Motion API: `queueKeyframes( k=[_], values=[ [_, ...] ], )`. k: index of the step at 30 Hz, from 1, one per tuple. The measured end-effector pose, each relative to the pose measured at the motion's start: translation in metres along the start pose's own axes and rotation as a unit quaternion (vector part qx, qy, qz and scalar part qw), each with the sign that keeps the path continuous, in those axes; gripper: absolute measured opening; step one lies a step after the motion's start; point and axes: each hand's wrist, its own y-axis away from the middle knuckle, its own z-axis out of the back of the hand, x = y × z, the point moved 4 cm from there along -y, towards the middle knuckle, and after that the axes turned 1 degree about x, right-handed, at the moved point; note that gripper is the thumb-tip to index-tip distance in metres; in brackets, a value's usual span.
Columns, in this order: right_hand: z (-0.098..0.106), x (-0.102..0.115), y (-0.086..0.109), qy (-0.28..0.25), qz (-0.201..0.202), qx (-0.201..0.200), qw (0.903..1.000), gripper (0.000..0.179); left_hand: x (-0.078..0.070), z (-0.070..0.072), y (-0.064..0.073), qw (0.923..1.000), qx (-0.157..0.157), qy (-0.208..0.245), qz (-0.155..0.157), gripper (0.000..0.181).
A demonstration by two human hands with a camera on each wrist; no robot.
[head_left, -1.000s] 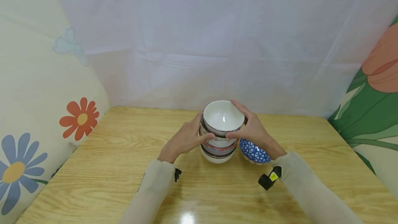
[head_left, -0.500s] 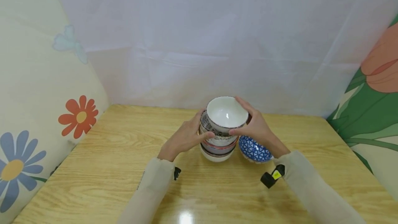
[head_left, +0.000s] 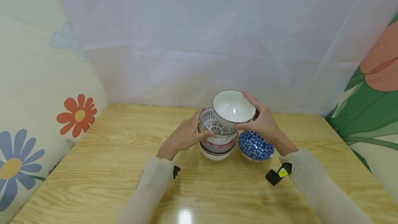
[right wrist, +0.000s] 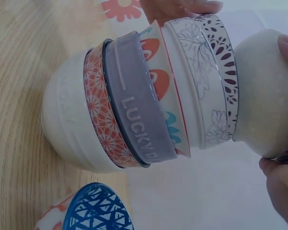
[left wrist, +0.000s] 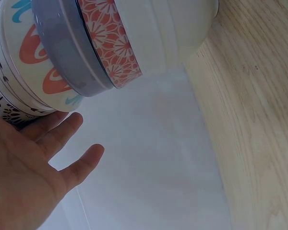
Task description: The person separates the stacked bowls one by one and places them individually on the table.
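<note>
My right hand (head_left: 264, 122) grips a white bowl (head_left: 233, 106) with a thin dark rim, thumb at the front and fingers behind. This bowl is raised and tilted over the right side of a stack of bowls (head_left: 218, 148). My left hand (head_left: 183, 136) holds the stack's top, a white bowl with a dark dash pattern (head_left: 211, 118), thumb across its front. Beneath it in the right wrist view are a flower-line bowl (right wrist: 197, 81), an orange-and-teal one, a grey lettered bowl (right wrist: 137, 96), a red floral band (right wrist: 103, 108) and a cream bowl (right wrist: 65, 110).
To the right of the stack sits a blue-and-white triangle-patterned bowl (head_left: 255, 146), with a red-and-white surface (right wrist: 50, 213) beneath its rim. A wooden table (head_left: 124, 182) carries everything. White cloth (head_left: 186, 44) hangs behind, and flowered cloth (head_left: 25, 61) flanks the table.
The white bowl has lifted off the stack and moved up and right with my right hand, uncovering the dash-patterned bowl. My left hand stays at the stack. More of the blue bowl shows.
</note>
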Motion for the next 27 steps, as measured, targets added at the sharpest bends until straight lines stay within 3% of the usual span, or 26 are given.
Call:
queueKeyframes(
  k=[4,20,27],
  values=[
    [0.006,0.000,0.002,-0.002,-0.010,-0.007,0.9999,0.102,0.000,0.000,0.000,1.0000,0.001,-0.005,0.004,0.106],
    [0.026,-0.005,0.020,-0.031,-0.025,-0.036,0.9985,0.098,0.001,-0.001,-0.001,0.9998,0.005,-0.012,0.013,0.099],
    [0.033,-0.010,0.028,-0.013,-0.027,-0.050,0.9983,0.097,0.000,-0.001,-0.001,0.9997,0.005,-0.014,0.017,0.097]
  ],
)
